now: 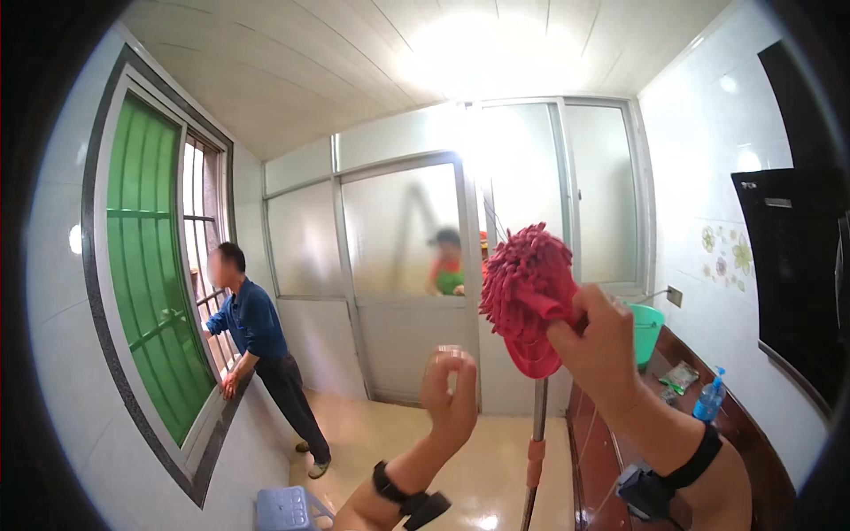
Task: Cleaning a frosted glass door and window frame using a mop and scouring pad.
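Observation:
A pink chenille mop head [528, 279] stands upright in front of me, at the top of a metal telescopic pole [541, 411]. My right hand [597, 335] pinches the right edge of its fabric cover. Below the shaggy strands shows a smooth pink plate [531, 358], partly hidden by the cover. Left of the pole, my left hand [451, 398] is raised apart from the mop. Its fingers are curled with the tips drawn together, blurred at the top, and nothing shows in them. Both wrists wear black straps.
At the left, a person [255, 318] leans at a barred window [159, 265]. Another person [448, 262] shows behind a frosted door [405, 239]. A green bucket [647, 332] and a blue pump bottle [710, 396] stand on the dark red counter [744, 458]. A plastic stool [285, 508] is lower left.

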Demonstrator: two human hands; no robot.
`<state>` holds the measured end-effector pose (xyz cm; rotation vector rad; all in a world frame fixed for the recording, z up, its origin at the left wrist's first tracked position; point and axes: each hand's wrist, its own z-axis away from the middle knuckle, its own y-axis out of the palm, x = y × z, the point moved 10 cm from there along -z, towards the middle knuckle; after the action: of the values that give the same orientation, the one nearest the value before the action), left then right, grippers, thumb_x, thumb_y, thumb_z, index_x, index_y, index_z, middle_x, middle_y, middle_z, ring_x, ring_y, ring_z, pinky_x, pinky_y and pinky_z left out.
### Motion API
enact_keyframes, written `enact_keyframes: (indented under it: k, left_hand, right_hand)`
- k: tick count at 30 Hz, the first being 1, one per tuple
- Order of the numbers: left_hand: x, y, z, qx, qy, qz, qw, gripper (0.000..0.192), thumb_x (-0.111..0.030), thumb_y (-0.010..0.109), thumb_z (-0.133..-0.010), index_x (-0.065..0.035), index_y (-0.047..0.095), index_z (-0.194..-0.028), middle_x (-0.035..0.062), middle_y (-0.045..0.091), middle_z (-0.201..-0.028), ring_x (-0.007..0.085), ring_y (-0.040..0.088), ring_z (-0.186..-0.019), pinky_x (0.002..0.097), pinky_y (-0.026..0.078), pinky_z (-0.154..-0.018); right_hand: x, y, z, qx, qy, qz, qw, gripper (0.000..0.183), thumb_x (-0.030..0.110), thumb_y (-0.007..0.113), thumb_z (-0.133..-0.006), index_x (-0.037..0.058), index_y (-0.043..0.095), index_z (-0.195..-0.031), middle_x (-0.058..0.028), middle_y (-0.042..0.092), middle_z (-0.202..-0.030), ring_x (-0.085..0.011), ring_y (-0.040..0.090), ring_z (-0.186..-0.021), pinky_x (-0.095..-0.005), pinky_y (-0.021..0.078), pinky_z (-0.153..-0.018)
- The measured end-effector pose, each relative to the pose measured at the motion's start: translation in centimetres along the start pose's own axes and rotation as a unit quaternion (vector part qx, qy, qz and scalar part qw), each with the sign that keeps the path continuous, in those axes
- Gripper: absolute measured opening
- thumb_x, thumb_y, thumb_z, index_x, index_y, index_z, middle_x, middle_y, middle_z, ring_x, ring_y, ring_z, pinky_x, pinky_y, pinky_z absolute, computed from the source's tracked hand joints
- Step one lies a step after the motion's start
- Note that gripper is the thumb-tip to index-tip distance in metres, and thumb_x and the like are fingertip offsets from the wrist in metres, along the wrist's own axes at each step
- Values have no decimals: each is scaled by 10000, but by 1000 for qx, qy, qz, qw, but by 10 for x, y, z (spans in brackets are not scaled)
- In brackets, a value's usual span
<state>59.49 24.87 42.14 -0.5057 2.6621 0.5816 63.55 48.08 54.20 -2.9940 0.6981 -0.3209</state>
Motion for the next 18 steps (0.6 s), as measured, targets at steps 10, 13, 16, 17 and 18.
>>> enact_keyframes:
  k: [10, 13, 16, 17, 18]
  left_hand:
    - [-69, 1, -28, 188, 197, -190, 943, 404, 10, 676, -690, -8, 517, -1061, 165, 524, -1007, 319, 552, -851, 340, 456, -726]
    - [-50, -17, -27, 172, 166, -236, 942, 395, -4, 682, -683, -14, 523, -1045, 170, 510, -1051, 317, 554, -854, 349, 456, -713]
    - [-43, -27, -26, 160, 202, -235, 937, 387, -14, 685, -675, -22, 532, -1030, 158, 534, -1019, 319, 563, -834, 353, 459, -705]
    - [-47, -27, -24, 155, 209, -229, 938, 386, -8, 680, -671, -24, 536, -1029, 152, 547, -1003, 318, 568, -836, 348, 461, -708]
    - [-49, -25, -23, 151, 216, -219, 939, 386, -2, 674, -668, -26, 541, -1029, 146, 561, -988, 316, 573, -838, 343, 463, -711]
  right_hand:
    - [19, 102, 28, 37, -74, -91, 992, 318, 82, 729, -596, 66, 418, -661, -68, 450, -576, -231, 487, -448, -324, 379, -382]
    - [34, 119, 40, 64, -150, -132, 978, 359, 132, 764, -584, 76, 419, -669, -60, 443, -583, -221, 493, -453, -312, 395, -384]
    - [43, 124, 46, 63, -193, -147, 968, 367, 158, 775, -582, 83, 429, -679, -54, 439, -589, -212, 495, -453, -304, 404, -387]
    - [43, 124, 47, 65, -193, -157, 966, 367, 158, 775, -582, 83, 429, -679, -54, 439, -589, -212, 495, -453, -304, 404, -387]
    - [45, 123, 46, 60, -202, -153, 965, 352, 107, 760, -568, 79, 425, -673, -51, 454, -577, -205, 494, -449, -299, 391, -386]
